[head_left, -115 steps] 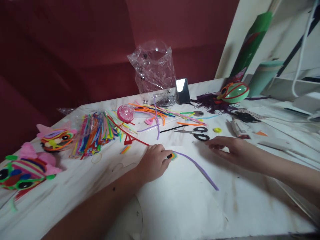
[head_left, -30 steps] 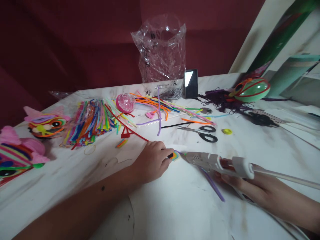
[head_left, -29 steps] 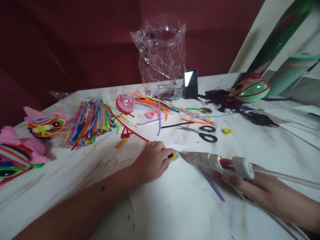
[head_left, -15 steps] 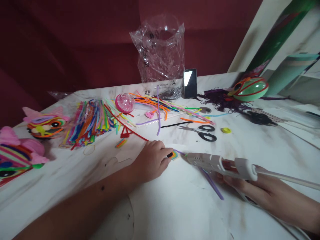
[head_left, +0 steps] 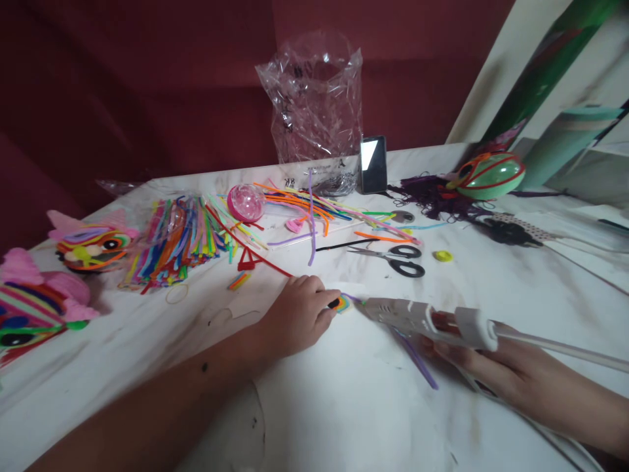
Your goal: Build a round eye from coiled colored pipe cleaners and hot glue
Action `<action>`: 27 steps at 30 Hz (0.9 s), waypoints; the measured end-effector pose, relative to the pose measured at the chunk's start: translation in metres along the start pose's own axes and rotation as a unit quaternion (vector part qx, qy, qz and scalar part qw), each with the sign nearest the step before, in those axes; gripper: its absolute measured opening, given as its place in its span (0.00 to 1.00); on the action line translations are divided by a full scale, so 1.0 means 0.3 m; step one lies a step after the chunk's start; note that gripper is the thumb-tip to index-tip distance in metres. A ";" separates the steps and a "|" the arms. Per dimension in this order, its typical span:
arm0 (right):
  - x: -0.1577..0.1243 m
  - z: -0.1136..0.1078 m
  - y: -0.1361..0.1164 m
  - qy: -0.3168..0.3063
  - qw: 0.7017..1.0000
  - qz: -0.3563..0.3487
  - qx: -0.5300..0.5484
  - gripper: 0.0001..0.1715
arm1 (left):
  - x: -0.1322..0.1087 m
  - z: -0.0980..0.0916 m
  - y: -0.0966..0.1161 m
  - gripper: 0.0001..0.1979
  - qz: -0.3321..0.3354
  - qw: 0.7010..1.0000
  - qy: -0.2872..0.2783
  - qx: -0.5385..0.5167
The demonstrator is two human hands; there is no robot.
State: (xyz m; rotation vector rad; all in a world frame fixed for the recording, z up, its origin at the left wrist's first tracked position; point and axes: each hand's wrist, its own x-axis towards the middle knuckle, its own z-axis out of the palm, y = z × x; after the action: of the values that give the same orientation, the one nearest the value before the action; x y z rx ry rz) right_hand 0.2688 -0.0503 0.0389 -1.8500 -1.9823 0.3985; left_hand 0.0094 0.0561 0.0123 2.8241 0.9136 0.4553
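Note:
My left hand [head_left: 297, 314] is curled on the white table [head_left: 344, 406], its fingertips pressing down a small coil of coloured pipe cleaners [head_left: 343, 303]. A purple pipe cleaner [head_left: 417, 357] trails from that coil towards the right. My right hand [head_left: 484, 367] grips a white glue gun [head_left: 427, 318], lying nearly level, and the nozzle touches the coil's right edge. A glue stick [head_left: 560, 347] juts from the back of the gun.
Black-handled scissors [head_left: 398, 259] and a yellow ring [head_left: 443, 255] lie behind the gun. A bundle of pipe cleaners [head_left: 177, 246], a pink ball [head_left: 246, 202], loose stems, a clear bag [head_left: 317, 98] and a phone [head_left: 372, 164] sit farther back. Two fuzzy figures [head_left: 91, 246] rest far left, a green ball [head_left: 489, 176] far right.
Earlier my right hand lay open and flat near the scissors; it has since picked up the glue gun and brought the nozzle to the coil. Over the last second almost nothing has moved.

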 end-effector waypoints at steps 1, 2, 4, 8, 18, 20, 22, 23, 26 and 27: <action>0.004 0.000 -0.004 -0.011 1.000 -0.008 0.010 0.27 | 0.000 0.000 0.000 0.14 -0.001 1.000 -0.001 0.000; 0.005 0.000 -0.005 -0.028 0.999 -0.016 0.021 0.27 | 0.000 0.000 0.000 0.14 -0.001 1.000 -0.002 0.000; 0.004 0.005 -0.001 -0.043 0.999 -0.013 0.029 0.28 | 0.001 0.001 -0.001 0.14 -0.002 1.000 -0.005 0.000; -0.010 0.012 0.013 -0.050 0.999 0.015 0.016 0.28 | 0.001 0.003 -0.002 0.13 -0.003 1.000 -0.006 0.002; -0.025 0.005 0.016 -0.052 0.998 0.017 0.028 0.27 | 0.001 -0.002 0.001 0.13 -0.004 1.000 -0.005 0.005; -0.029 0.005 0.019 -0.052 0.998 0.019 0.031 0.27 | 0.002 -0.003 0.001 0.13 -0.004 1.000 -0.005 0.005; -0.029 0.001 0.014 -0.056 0.998 0.015 0.035 0.26 | 0.003 -0.004 0.001 0.13 -0.003 1.000 -0.007 0.005; -0.028 -0.001 0.008 -0.057 0.998 0.012 0.039 0.26 | 0.004 -0.004 0.001 0.13 -0.003 1.000 -0.007 0.005; -0.018 -0.008 -0.013 -0.056 0.997 0.006 0.046 0.24 | 0.003 -0.005 0.002 0.13 0.000 1.000 -0.009 0.004; -0.014 -0.008 -0.020 -0.053 0.998 0.005 0.045 0.24 | 0.002 -0.005 0.003 0.13 -0.001 1.000 -0.010 0.004</action>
State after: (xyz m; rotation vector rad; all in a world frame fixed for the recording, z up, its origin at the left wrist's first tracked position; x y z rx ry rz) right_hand 0.2649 -0.0551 0.0435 -1.8177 -1.9887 0.5908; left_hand 0.0099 0.0559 0.0141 2.8299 0.9156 0.4240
